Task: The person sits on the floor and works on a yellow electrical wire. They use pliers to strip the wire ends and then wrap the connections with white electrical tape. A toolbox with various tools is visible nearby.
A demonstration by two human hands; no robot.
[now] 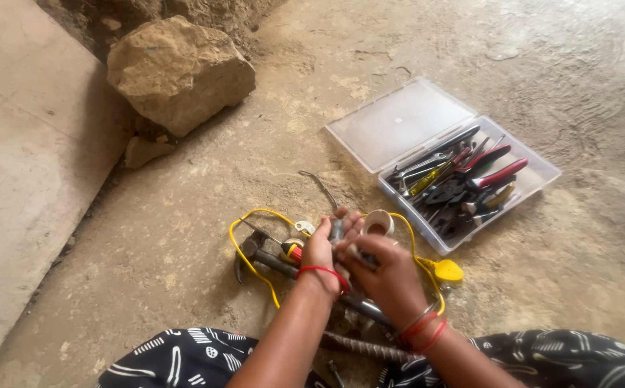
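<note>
My left hand grips a short grey metal piece that stands upright between its fingers. My right hand is closed around the lower end of the same piece, just beside a white roll of tape. Both hands hover low over a heap of tools on the dirt floor. A yellow cable loops around the heap and ends at a yellow plug. A hammer lies to the left of my left wrist.
An open clear plastic box full of pliers and screwdrivers lies to the right, its lid flat behind it. A large rock sits at the upper left beside a concrete slab. A ribbed steel bar lies near my knees.
</note>
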